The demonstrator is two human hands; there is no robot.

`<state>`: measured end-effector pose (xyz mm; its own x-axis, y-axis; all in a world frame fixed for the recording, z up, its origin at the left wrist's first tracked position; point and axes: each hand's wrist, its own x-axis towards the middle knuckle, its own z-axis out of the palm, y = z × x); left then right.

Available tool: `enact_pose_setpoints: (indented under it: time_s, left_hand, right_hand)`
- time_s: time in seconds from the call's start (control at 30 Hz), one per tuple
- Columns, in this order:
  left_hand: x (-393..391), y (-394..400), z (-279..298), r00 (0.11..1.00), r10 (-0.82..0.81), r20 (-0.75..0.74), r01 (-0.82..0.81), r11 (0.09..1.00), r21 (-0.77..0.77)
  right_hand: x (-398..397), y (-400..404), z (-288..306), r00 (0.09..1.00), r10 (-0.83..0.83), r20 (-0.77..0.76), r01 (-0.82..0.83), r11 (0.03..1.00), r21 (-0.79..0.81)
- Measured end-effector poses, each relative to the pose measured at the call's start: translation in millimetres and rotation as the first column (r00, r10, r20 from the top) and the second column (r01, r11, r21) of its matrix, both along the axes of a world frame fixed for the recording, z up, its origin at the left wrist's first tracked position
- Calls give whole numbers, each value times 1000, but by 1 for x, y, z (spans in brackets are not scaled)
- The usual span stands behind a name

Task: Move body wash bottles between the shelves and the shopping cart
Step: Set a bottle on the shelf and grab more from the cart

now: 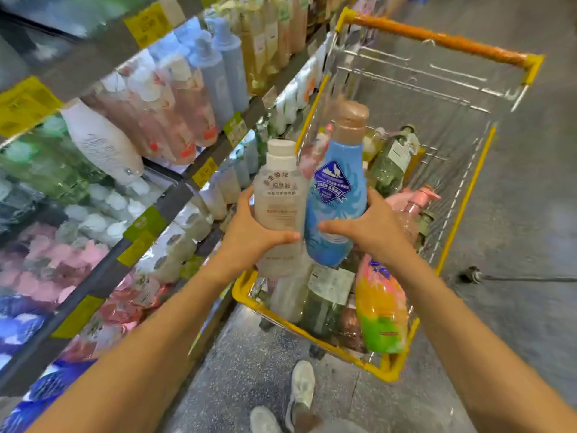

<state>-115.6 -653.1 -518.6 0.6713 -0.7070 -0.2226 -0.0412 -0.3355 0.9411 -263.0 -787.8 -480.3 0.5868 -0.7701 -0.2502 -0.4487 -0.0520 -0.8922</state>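
**Two bottles up over the cart, one in each hand**

From the head view, the person is holding both bottles upright above the near end of the shopping cart (387, 370). The left hand (249, 232) is wrapping its grip round the pale beige bottle (278, 195), thumb across the front. The right hand (371, 229) is clasping the blue bottle (337, 201) low on its body, thumb pointing inward. The two bottles are touching or nearly so, shoulder to shoulder.

The risk, as I judge it: both grips are sitting low on tall bottles, so either could be tipping or slipping, and one knocking the other could be jarring it loose onto the bottles already lying in the cart. Both arms are reaching forward, nearly straight, wrists angled inward. The shelves (175, 195) are standing just to the left, packed full.
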Motion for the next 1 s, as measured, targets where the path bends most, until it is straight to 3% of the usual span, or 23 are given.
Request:
enact_pose_setpoints:
  time_s: [0.17,0.3,0.5,0.77,1.0]
  left_hand:
    - [-23,-38,-30,999,-46,-19,48,987,154]
    - [-31,-37,-50,997,-67,-28,72,946,317]
    - [-20,-22,-71,989,-139,-41,142,874,465]
    - [-7,-13,-85,988,-151,28,107,803,587]
    - [7,-5,-76,953,-279,116,159,790,593]
  right_hand:
    - [-37,-31,-11,997,-67,-31,71,985,159]
    - [-47,-29,-33,986,-29,-163,79,948,308]
    - [-29,-18,-54,972,6,-233,88,916,391]
    - [17,-1,-59,882,82,-465,39,969,244]
    - [32,26,-75,874,25,-485,45,990,131]
